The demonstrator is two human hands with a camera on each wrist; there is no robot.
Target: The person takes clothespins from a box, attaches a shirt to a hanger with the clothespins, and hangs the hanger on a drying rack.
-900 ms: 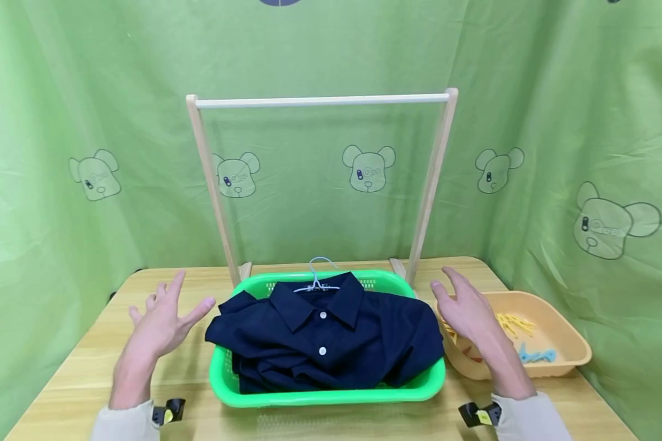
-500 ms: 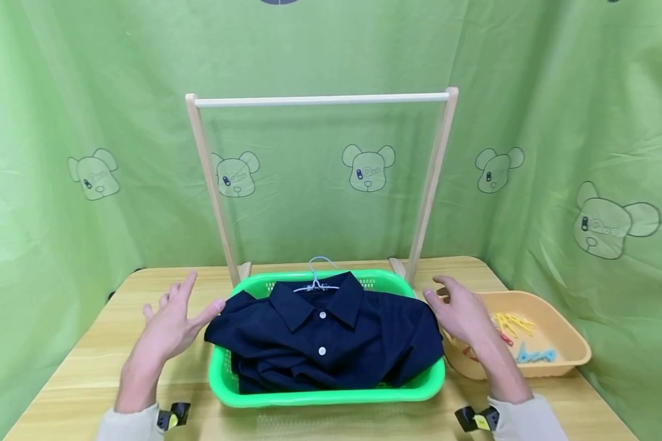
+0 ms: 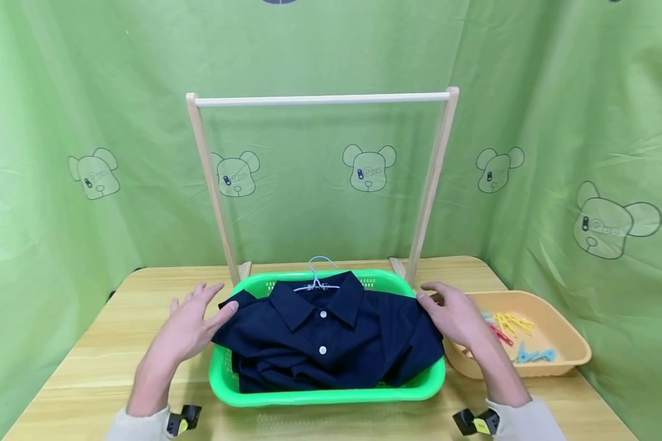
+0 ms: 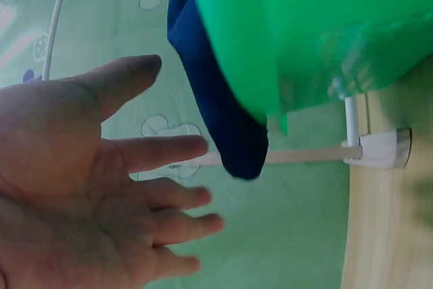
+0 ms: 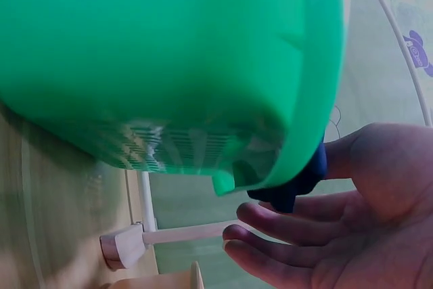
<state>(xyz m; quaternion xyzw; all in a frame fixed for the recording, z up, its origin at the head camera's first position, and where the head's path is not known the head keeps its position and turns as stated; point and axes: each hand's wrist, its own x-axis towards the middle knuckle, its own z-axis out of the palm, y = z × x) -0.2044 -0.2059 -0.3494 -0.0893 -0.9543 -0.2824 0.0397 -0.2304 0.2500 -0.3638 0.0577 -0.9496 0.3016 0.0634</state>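
Note:
A dark navy button-up shirt (image 3: 358, 343) with white buttons lies bunched in a green plastic basket (image 3: 331, 399), its sleeves draped over the sides. A thin hanger (image 3: 316, 283) sits in its collar, hook upward. At the left sleeve, my left hand (image 3: 184, 331) has its fingers spread; the left wrist view shows a gap between the fingers and the hanging cloth (image 4: 223, 120). My right hand (image 3: 455, 315) is at the right sleeve. In the right wrist view, its thumb passes behind the cloth (image 5: 294, 187) and the other fingers extend below; firm contact is unclear.
Behind the basket stands a wooden rack with a white top bar (image 3: 320, 100). On the right, partly behind my right forearm, an orange tray (image 3: 574, 343) holds yellow, red and blue clothespins (image 3: 513, 323). Green curtain (image 3: 309, 202) surrounds the wooden table (image 3: 116, 331).
Both hands have moved inward toward the shirt, the left one rightward and the right one leftward. The left fingers have come closer together. Basket and hanger have stayed put.

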